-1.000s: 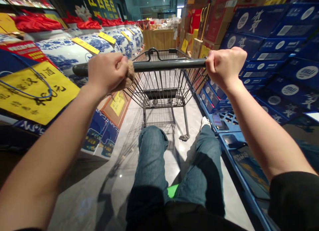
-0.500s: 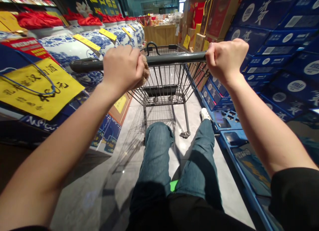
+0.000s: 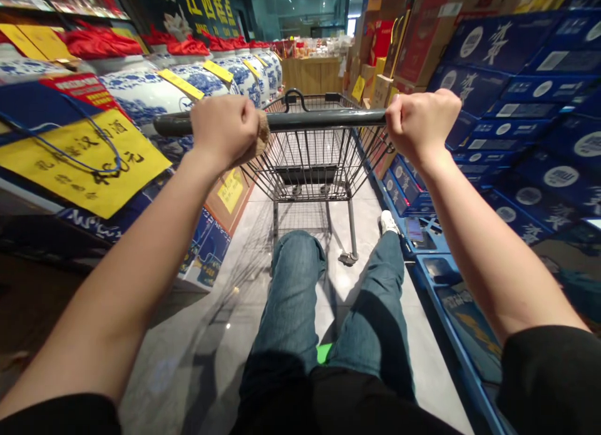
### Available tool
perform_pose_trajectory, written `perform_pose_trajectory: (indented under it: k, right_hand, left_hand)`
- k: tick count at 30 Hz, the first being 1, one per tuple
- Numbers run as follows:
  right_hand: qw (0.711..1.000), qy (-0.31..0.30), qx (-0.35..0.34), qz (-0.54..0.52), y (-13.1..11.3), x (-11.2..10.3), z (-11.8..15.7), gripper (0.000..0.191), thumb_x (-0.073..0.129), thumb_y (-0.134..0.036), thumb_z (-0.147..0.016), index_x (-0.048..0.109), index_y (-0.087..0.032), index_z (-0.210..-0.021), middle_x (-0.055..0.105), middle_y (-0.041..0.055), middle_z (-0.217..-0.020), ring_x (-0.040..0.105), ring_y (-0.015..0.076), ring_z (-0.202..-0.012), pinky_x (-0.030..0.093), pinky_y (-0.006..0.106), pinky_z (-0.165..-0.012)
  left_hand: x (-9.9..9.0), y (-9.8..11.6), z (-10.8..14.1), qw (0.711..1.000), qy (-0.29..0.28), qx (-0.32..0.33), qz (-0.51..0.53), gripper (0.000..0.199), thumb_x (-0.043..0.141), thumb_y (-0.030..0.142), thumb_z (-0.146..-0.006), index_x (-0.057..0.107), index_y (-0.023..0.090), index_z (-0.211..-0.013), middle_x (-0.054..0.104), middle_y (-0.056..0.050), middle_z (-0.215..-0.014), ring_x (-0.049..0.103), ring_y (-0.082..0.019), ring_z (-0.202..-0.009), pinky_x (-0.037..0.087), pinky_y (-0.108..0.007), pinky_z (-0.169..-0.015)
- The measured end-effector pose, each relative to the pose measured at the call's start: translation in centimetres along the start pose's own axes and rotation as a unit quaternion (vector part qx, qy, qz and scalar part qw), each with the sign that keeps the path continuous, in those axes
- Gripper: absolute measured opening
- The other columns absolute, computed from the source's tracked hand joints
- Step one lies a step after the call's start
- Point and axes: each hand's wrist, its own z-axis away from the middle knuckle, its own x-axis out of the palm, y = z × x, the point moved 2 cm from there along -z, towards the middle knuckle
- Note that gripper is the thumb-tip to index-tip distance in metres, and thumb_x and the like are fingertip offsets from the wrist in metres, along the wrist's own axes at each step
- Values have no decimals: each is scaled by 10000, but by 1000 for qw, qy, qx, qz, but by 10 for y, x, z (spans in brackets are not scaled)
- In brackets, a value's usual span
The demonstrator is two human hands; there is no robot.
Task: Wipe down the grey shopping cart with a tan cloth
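Observation:
A dark shopping cart (image 3: 307, 173) of wire mesh stands in front of my knees. Its grey handle bar (image 3: 323, 119) runs across the view at arm's length. My left hand (image 3: 223, 129) is closed round the bar towards its left end, and a brown cloth (image 3: 261, 138) shows between that hand and the bar. At the bar's right end, my right hand (image 3: 421, 125) is wrapped in a fist, its fingers mostly hidden from me. What I can see of the basket shows only wire and a black panel (image 3: 307, 174).
Blue-and-white jars (image 3: 129, 87) with red cloth tops line the left side, behind a gift bag bearing a yellow price sign (image 3: 89, 163). Stacked blue boxes (image 3: 507, 40) rise on the right above blue pallets (image 3: 434, 266). A wooden counter (image 3: 312, 75) closes the aisle ahead.
The view has shifted slightly, so the jars and price sign appear farther right and the handle bar a little lower. Both hands keep their hold on the bar.

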Motion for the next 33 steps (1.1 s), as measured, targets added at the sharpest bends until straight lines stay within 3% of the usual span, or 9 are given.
perform_pose_trajectory:
  k: [2, 8, 10, 13, 17, 20, 25, 31, 33]
  right_hand:
    - [1000, -5, -4, -10, 2, 0, -1, 540, 272, -515, -1039, 646, -231, -771, 708, 140, -702, 604, 301, -877, 303, 462, -850]
    - [1000, -10, 3, -13, -2, 0, 0, 526, 303, -548, -1028, 664, -259, -777, 670, 112, -602, 600, 310, -902, 307, 458, -860]
    - [1000, -13, 8, -14, -6, 1, 1, 541, 292, -537, -1036, 675, -250, -783, 678, 118, -619, 601, 305, -888, 311, 461, -867]
    - [1000, -15, 14, 0, -9, 2, 1, 548, 290, -507, -1042, 696, -235, -796, 710, 128, -677, 612, 293, -867, 321, 458, -869]
    - [1000, 6, 3, 29, -7, 3, 1, 549, 292, -481, -1044, 714, -215, -815, 752, 133, -775, 631, 291, -854, 353, 443, -835]
    - [999, 16, -6, 39, -4, 3, 2, 557, 283, -451, -1049, 718, -204, -806, 764, 145, -828, 642, 287, -841, 372, 438, -818]
    - [999, 19, -12, 32, -11, 7, 2, 546, 297, -427, -1044, 740, -178, -845, 750, 139, -818, 658, 284, -834, 396, 437, -828]
    - [999, 26, -15, 35, -20, 10, 0, 535, 301, -399, -1023, 742, -176, -820, 748, 137, -819, 663, 277, -814, 405, 444, -838]
    - [999, 33, -23, 31, -19, 9, 1, 520, 306, -379, -1005, 743, -188, -798, 754, 131, -809, 660, 273, -795, 406, 439, -826]
  left_hand:
    - [0, -1, -1, 1000, 0, 12, 6, 562, 261, 452, -1016, 742, 165, -1058, 748, -86, -1085, 548, -208, -882, 263, -351, -737]
    - [-10, -64, 2, 995, -43, -68, -56, 576, 261, 433, -999, 726, 132, -1158, 737, -121, -1177, 540, -216, -936, 259, -347, -736]
    - [-11, -67, 3, 994, -48, -82, -51, 619, 232, 450, -993, 729, 134, -1183, 738, -144, -1194, 532, -239, -913, 268, -376, -728]
    - [-6, -35, 3, 998, -30, -52, -9, 600, 241, 450, -982, 745, 160, -1131, 749, -143, -1145, 524, -254, -873, 280, -403, -727]
    - [3, 19, 2, 993, 4, 64, 96, 510, 300, 479, -976, 740, 240, -1070, 734, -110, -1142, 541, -274, -971, 321, -430, -821]
    - [3, 17, 2, 990, -5, 73, 124, 494, 316, 507, -969, 730, 258, -1071, 729, -93, -1124, 541, -277, -1001, 327, -433, -850]
    - [0, -3, 2, 996, -2, -31, 85, 513, 311, 478, -982, 738, 196, -1025, 742, -128, -1075, 538, -274, -933, 326, -438, -813]
    - [14, 87, -2, 984, 62, 114, 126, 494, 312, 399, -987, 748, 196, -1098, 721, -153, -1084, 593, -315, -1051, 369, -454, -859]
    - [16, 102, -4, 978, 67, 138, 140, 477, 329, 401, -981, 752, 209, -1089, 723, -148, -1051, 617, -324, -1055, 387, -442, -855]
